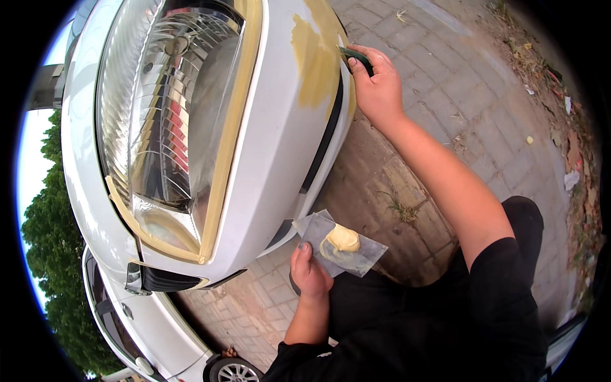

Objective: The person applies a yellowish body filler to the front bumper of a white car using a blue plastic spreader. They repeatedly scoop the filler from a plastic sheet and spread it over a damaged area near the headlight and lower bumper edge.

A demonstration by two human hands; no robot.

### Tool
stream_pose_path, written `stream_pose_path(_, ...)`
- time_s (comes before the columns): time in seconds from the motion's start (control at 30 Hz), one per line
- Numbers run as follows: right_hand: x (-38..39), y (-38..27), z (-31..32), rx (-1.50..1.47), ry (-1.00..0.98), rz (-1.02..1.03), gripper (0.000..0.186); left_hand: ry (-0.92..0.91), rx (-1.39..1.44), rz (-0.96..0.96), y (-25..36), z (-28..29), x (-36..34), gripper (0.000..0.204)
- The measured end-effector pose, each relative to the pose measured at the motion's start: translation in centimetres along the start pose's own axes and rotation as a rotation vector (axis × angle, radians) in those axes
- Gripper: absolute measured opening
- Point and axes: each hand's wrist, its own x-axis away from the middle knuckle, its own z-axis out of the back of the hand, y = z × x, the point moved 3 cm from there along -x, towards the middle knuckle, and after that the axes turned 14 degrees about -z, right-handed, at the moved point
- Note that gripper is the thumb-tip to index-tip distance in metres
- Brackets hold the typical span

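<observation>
My right hand (380,79) is closed on a dark green putty spreader (360,58), its edge against the corner of the white car bumper (273,137). Yellowish filler (313,60) is smeared over the bumper there, in a broad patch with streaked edges. Lower down, my left hand (310,270) grips a clear, flat plastic sheet (366,258) by its near left edge, thumb on top. On that sheet sits a lump of pale yellow putty (344,239). The sheet is held apart from the bumper, over my knees.
Tan masking tape (230,134) borders the headlight (178,102). Another white car (149,318) stands at lower left. Paving bricks (439,76) cover the ground, with a kerb (394,184) beneath the bumper and litter (571,180) along the right side.
</observation>
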Motion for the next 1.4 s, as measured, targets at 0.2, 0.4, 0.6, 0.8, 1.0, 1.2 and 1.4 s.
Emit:
stream_pose_path(0.2, -1.1, 0.3, -1.0, 0.021, -0.038, -0.033, 0.023, 0.020, 0.007, 0.007, -0.2, 1.1, 0.1, 0.041)
stream_pose_path(0.4, 1.6, 0.1, -1.3, 0.002, -0.007, 0.030, 0.022, 0.044, 0.006, 0.020, -0.2, 1.7, 0.2, 0.041)
stream_pose_path(0.6, 4.7, 0.1, -1.3, -0.014, -0.025, 0.084, 0.021, 0.028, 0.014, 0.024, -0.2, 1.4, -0.1, 0.040)
stream_pose_path(0.8, 8.1, 0.2, -1.4, -0.033, -0.087, 0.101, 0.021, 0.013, 0.047, 0.062, -0.1, 0.6, -0.2, 0.040)
stream_pose_path(1.0, 10.5, 1.0, -0.6, -0.074, -0.227, 0.070, 0.020, 0.009, 0.054, 0.073, -0.9, -0.1, -0.3, 0.039)
stream_pose_path(1.2, 5.3, 0.9, 1.1, -0.023, -0.097, 0.042, 0.019, 0.021, 0.055, 0.073, -1.1, -0.6, -0.2, 0.039)
stream_pose_path(1.4, -0.9, 0.4, 0.4, -0.044, -0.083, 0.015, 0.022, 0.034, 0.009, 0.071, -1.3, -0.6, -0.3, 0.038)
